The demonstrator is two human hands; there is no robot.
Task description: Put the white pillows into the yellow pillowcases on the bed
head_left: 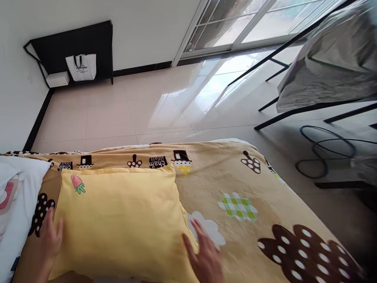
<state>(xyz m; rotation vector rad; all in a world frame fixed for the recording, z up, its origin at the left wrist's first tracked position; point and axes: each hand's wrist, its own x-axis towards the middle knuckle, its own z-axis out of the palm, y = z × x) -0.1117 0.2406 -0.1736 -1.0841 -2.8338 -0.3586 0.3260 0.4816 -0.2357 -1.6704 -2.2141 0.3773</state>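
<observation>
A yellow pillow (123, 220) with a carrot print in one corner lies flat on a tan patterned blanket (203, 177) that covers the bed. At the pillow's left edge is my left hand (50, 239), fingers apart and somewhat blurred. My right hand (204, 251) is by the pillow's right edge, thumb and fingers spread. Neither hand grips anything; whether the fingertips touch the fabric I cannot tell. The pillow's near edge runs close to the bottom of the view.
White bedding (26, 188) lies to the left on the bed. Beyond are a tiled floor (118, 114), a black shelf (100, 43) with a white bag (82, 70) and a box (57, 79). On the right stand a plastic-covered black frame (332, 70) and a coiled cable (321, 149).
</observation>
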